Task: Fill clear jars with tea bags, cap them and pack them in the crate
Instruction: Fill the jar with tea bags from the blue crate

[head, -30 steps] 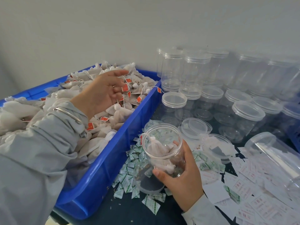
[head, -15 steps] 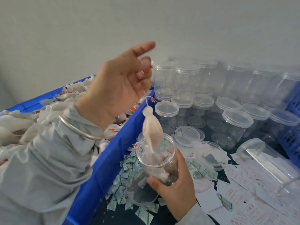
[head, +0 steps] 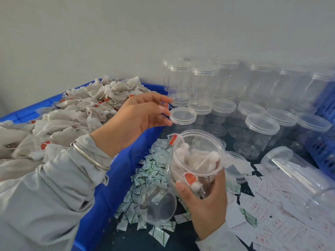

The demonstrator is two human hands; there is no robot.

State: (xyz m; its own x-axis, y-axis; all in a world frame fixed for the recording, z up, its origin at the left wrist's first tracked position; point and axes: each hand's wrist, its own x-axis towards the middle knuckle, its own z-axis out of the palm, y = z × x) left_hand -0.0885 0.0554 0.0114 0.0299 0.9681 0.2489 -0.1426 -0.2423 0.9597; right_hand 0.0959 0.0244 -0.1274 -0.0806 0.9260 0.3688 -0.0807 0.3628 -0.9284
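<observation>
The task was at an early stage. The right hand [head: 204,201] held an open jar [head: 195,160], tilted, above the desk [head: 181,238], its grip curled around the wall. A few tea bags [head: 197,158] lay inside, so filling was not finished. The left hand [head: 139,116] hovered over the blue bin [head: 108,187] of loose bags, fingers spread and apparently empty. Many capped jars [head: 261,134] stood behind, seemingly empty; the crate [head: 326,124] at right received nothing yet.
</observation>
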